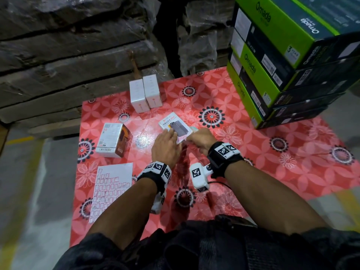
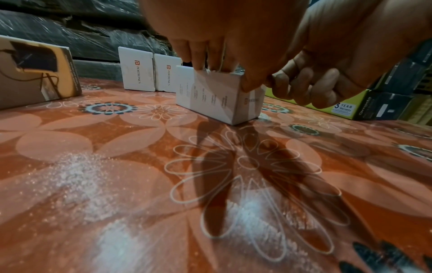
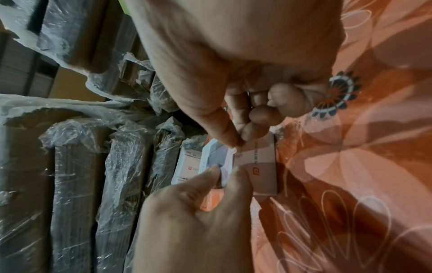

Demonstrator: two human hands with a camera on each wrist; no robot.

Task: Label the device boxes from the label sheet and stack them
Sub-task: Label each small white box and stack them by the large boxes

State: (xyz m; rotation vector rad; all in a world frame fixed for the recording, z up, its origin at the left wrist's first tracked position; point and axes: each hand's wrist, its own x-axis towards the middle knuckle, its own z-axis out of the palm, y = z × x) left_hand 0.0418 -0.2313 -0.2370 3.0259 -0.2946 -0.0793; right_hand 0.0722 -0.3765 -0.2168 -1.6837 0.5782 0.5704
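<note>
A white HALLEY 20K power bank box (image 1: 174, 124) lies flat near the middle of the red floral mat (image 1: 253, 152) spread on the floor. Both hands work at its near end. The left hand (image 1: 165, 146) lies over the box's near left corner, its fingers (image 2: 198, 55) straight and pressing down on the top face while the thumb rests against the near end. The right hand (image 1: 200, 140) is at the near right corner, its thumb and forefinger pinched together on a small label (image 3: 230, 157) at the box's edge, the other fingers (image 3: 264, 114) curled in.

Left of this box lies a white and brown Portronics 65W box (image 1: 115, 140), apart from it. Toward the mat's far edge two white Portronics boxes (image 1: 145, 93) stand upright, touching side by side. The label sheet (image 1: 111, 190) lies flat by the mat's near left corner, many of its rows peeled. At the far right corner stands a stack of green and black Omada cartons (image 1: 282, 61). Plastic-wrapped cardboard bundles (image 1: 68, 55) lie beyond the mat's far edge.
</note>
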